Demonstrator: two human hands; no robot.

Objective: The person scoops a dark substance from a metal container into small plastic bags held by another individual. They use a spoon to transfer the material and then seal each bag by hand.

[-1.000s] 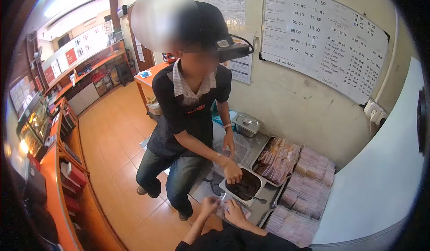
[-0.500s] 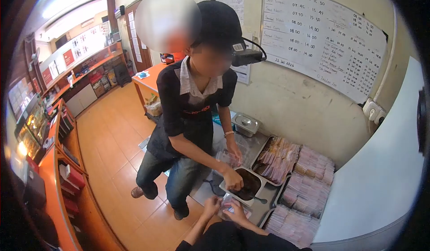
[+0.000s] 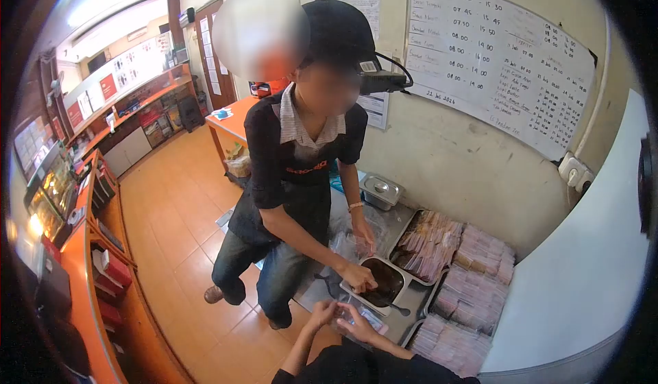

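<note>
Plastic pouch (image 3: 351,313) beside pan rim (image 3: 356,293).

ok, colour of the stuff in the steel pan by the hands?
Dark brown, in the steel pan; head view, the only one.

Back area of a food shop or small fast-food spot, by the look of it. Orange counters (image 3: 82,274) with a lit display case (image 3: 48,195), menu boards (image 3: 130,68) up high, a whiteboard (image 3: 500,58) of shift times, steel pans (image 3: 380,190) and trays of packed sachets (image 3: 473,281) on a steel table (image 3: 401,319).
</note>
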